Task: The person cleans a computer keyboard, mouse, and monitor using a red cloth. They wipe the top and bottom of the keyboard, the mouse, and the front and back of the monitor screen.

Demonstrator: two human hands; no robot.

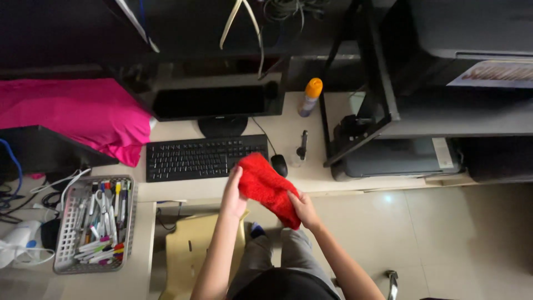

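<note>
Both hands, left hand (233,195) and right hand (301,206), each grip clenched on the red cloth (267,188), held bunched just in front of the keyboard (206,157); judged mid-gathering, next needs regrip.

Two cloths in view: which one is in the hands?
The red cloth, held between left hand and right hand before the keyboard. The pink cloth lies untouched at far left.
</note>
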